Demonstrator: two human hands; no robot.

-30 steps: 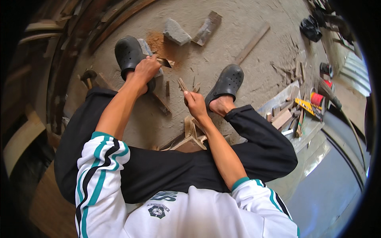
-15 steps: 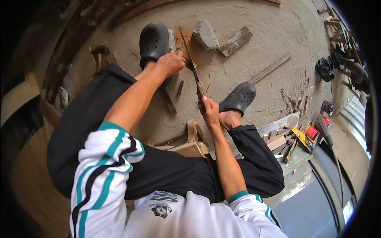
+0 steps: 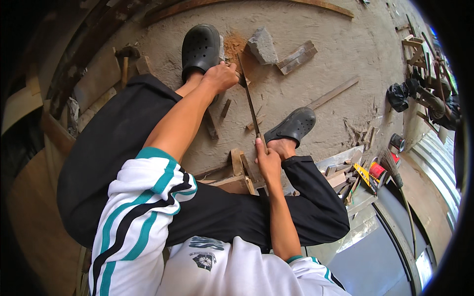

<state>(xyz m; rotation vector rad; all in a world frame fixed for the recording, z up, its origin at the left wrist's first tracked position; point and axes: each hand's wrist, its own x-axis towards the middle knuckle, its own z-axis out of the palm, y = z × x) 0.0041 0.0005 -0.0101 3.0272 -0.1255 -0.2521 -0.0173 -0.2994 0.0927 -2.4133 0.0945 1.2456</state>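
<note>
Long, narrow, dark metal blade, its brown wooden handle gripped in the right hand, slants beside the left hand, closed on a small brown wood piece whose slipping could deflect the edge into the fingers.

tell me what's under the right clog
A wooden strip runs out from the toe of the right clog along the floor. The clog covers its near end, so whether it continues underneath can't be told.
</note>
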